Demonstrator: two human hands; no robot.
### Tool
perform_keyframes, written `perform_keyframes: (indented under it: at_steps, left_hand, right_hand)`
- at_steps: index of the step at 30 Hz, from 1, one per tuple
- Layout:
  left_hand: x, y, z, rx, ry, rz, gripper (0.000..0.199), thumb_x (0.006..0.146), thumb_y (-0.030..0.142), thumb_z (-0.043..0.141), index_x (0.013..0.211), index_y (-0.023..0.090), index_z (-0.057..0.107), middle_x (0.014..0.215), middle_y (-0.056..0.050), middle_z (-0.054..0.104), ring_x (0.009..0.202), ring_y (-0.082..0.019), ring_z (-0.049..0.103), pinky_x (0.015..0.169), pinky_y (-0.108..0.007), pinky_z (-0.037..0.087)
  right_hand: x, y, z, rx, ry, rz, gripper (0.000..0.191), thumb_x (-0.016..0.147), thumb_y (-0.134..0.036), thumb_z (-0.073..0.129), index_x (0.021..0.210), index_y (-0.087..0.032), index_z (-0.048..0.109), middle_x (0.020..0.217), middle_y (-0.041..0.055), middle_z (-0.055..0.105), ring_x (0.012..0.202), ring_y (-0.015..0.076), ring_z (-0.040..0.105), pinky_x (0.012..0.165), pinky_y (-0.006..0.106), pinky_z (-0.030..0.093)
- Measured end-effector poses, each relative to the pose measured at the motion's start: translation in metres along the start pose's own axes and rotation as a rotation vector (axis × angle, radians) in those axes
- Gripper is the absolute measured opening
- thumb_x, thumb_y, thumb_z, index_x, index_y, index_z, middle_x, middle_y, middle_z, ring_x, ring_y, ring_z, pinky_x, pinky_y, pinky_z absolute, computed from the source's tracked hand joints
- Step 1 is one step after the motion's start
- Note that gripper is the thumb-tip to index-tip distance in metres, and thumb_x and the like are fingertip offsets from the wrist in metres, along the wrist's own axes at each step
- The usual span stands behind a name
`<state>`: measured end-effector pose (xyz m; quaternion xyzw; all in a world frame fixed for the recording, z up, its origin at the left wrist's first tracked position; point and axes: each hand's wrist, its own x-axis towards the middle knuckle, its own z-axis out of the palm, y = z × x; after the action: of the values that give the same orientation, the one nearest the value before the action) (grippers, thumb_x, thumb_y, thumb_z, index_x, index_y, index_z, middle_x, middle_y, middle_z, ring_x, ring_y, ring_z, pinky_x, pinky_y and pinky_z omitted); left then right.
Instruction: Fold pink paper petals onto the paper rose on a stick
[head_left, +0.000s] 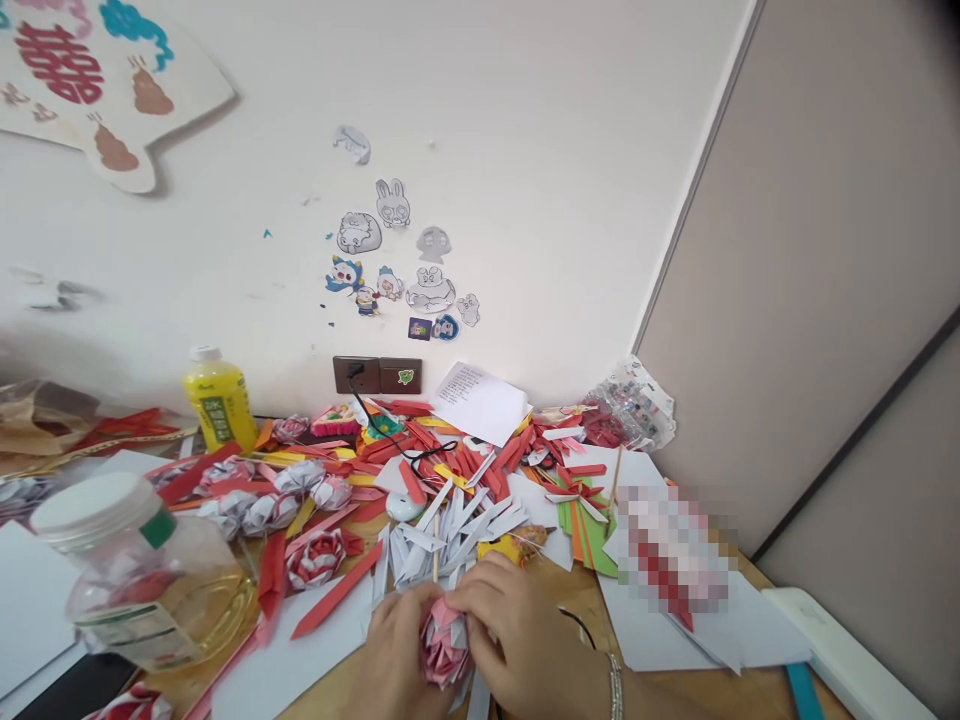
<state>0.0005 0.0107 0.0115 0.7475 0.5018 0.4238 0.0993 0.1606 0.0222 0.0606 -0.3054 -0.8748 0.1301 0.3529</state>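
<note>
A pink and white folded-paper flower [445,645] is held low in the middle of the head view, with a thin wooden stick [436,545] rising from its far side. My left hand [397,645] is closed around the flower's left side. From the right, my right hand [510,620] presses its fingers against the top and side of the same flower; a bracelet circles that wrist. Just beyond my hands lies a heap of white folded paper strips [450,525]. To the left rests a red and white paper flower [319,558].
A clear jar [161,590] with yellowish liquid stands at the left, a yellow drink bottle [220,402] behind it. Red folded strips [480,455] crowd the table's back by the wall. A black cable [367,410] runs from the socket. White sheets [652,640] lie at the right.
</note>
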Motion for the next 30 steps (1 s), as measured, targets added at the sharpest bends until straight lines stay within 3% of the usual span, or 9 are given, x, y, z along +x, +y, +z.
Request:
perform_keyframes:
  at_steps: [3, 6, 9, 11, 19, 25, 30]
  left_hand:
    - [0.002, 0.003, -0.002, -0.021, -0.013, -0.069, 0.033, 0.060, 0.021, 0.073, 0.089, 0.021, 0.056, 0.085, -0.005, 0.069, 0.082, -0.028, 0.065, 0.069, -0.041, 0.055]
    - [0.002, 0.004, -0.004, -0.128, -0.026, -0.132, 0.038, 0.058, 0.021, 0.074, 0.092, 0.021, 0.058, 0.087, -0.005, 0.068, 0.084, -0.028, 0.065, 0.071, -0.042, 0.056]
    - [0.000, 0.004, -0.003, -0.259, -0.023, -0.166, 0.042, 0.058, 0.015, 0.071, 0.097, 0.021, 0.058, 0.089, -0.005, 0.066, 0.085, -0.027, 0.065, 0.071, -0.040, 0.057]
    - [-0.002, 0.004, -0.002, -0.320, -0.006, -0.174, 0.044, 0.057, 0.013, 0.070, 0.099, 0.023, 0.060, 0.092, -0.005, 0.066, 0.087, -0.027, 0.064, 0.072, -0.038, 0.057]
    - [-0.003, 0.004, 0.003, -0.417, 0.030, -0.227, 0.046, 0.058, 0.009, 0.063, 0.101, 0.025, 0.061, 0.096, -0.005, 0.064, 0.091, -0.025, 0.062, 0.073, -0.034, 0.055]
    - [0.001, 0.003, -0.002, -0.224, -0.120, -0.216, 0.042, 0.057, 0.015, 0.071, 0.097, 0.019, 0.058, 0.095, -0.008, 0.064, 0.094, -0.030, 0.059, 0.082, -0.044, 0.049]
    - [0.005, 0.003, 0.000, -0.213, -0.139, -0.266, 0.038, 0.059, 0.015, 0.067, 0.095, 0.019, 0.055, 0.096, -0.008, 0.062, 0.094, -0.030, 0.058, 0.080, -0.043, 0.049]
  right_hand:
    - [0.000, 0.000, -0.001, 0.107, 0.031, 0.044, 0.031, 0.082, -0.007, 0.041, 0.104, -0.020, 0.059, 0.093, 0.0050, 0.061, 0.086, 0.0197, 0.052, 0.077, 0.032, 0.041]
    - [-0.001, 0.003, 0.001, 0.250, 0.100, 0.200, 0.028, 0.082, -0.009, 0.046, 0.101, -0.022, 0.061, 0.094, 0.0026, 0.062, 0.087, 0.0178, 0.054, 0.080, 0.029, 0.042]
    - [-0.003, 0.010, 0.007, 0.477, 0.128, 0.421, 0.022, 0.081, -0.014, 0.049, 0.098, -0.019, 0.062, 0.090, 0.0028, 0.062, 0.082, 0.0170, 0.057, 0.073, 0.027, 0.045]
    - [-0.004, 0.015, 0.011, 0.601, 0.107, 0.493, 0.019, 0.082, -0.019, 0.049, 0.096, -0.018, 0.062, 0.085, 0.0027, 0.060, 0.075, 0.0163, 0.058, 0.066, 0.025, 0.046]
    - [-0.007, 0.028, 0.022, 0.665, 0.159, 0.451, 0.018, 0.088, -0.032, 0.052, 0.089, -0.016, 0.061, 0.081, 0.0028, 0.060, 0.074, 0.0166, 0.057, 0.066, 0.025, 0.044]
    - [-0.006, 0.016, 0.014, 0.569, 0.154, 0.263, 0.016, 0.089, -0.030, 0.050, 0.087, -0.017, 0.060, 0.086, 0.0034, 0.057, 0.084, 0.0175, 0.055, 0.077, 0.028, 0.042]
    - [-0.008, 0.016, 0.018, 0.536, 0.133, 0.414, 0.012, 0.088, -0.026, 0.050, 0.093, -0.018, 0.058, 0.088, 0.0030, 0.057, 0.083, 0.0181, 0.055, 0.074, 0.028, 0.043]
